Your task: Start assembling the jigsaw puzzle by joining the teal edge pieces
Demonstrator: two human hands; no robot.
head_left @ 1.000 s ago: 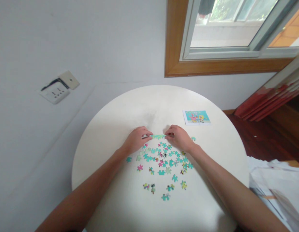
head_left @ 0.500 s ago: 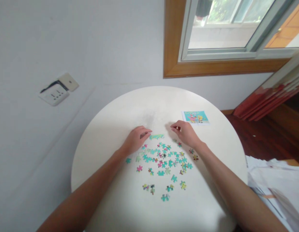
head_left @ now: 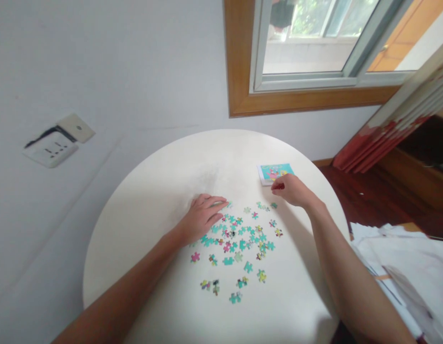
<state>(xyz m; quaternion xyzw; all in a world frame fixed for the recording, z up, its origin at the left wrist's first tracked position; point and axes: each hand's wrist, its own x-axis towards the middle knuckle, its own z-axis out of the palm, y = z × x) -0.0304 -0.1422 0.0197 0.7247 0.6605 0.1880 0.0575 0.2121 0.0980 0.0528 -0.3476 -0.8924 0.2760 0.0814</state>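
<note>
Loose jigsaw puzzle pieces (head_left: 227,261) in turquoise, pink and yellow lie scattered over the middle of the round white table (head_left: 164,172). My left hand (head_left: 203,217) rests at the far left of the pieces, fingers stretched out and covering some of them. A bit of turquoise (head_left: 229,204) shows by its fingertips. Over the table's right side, my right hand (head_left: 291,188) is closed, thumb and fingers drawn together; whether a piece is between them is too small to see. It partly covers the picture card (head_left: 268,171) with cartoon figures.
A white wall with a socket (head_left: 55,149) stands behind and left of the table. The wood-framed window (head_left: 239,102) is at the back right, beside a red and cream curtain (head_left: 372,143). White sheets or bags (head_left: 404,272) are heaped at the right.
My left hand has opened flat over the short strip of turquoise pieces, which is now mostly hidden. My right hand has moved right, to the card's near edge. The view has shifted slightly.
</note>
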